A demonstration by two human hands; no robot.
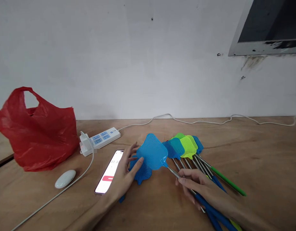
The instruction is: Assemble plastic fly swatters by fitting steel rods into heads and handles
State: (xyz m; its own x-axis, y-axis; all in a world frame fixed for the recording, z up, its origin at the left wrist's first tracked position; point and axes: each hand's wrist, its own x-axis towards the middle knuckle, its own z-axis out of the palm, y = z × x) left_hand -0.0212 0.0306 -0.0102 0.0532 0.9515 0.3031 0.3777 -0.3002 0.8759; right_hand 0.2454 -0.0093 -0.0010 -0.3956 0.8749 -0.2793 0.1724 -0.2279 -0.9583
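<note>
Swatter in work: light-blue perforated plastic fly-swatter with thin metal shaft [151, 152], head raised over mid tabletop [265, 157], well short of the back edge. Right hand [198, 186]: fingers curled, thumb and fingers closed on the shaft just below the head. Left hand [128, 166]: fingers partly spread, thumb lapping the head's lower-left edge; can't tell if it pinches or only touches. Darker blue mesh swatter head [143, 173] sits under it. Fanned pile of blue, green and yellow-green swatters [190, 146] lies to the right, heads toward the back edge. Step in hand, my read: handling one swatter two-handed. Next move calls for steady shaft grip, keeping handles below from snagging.
</note>
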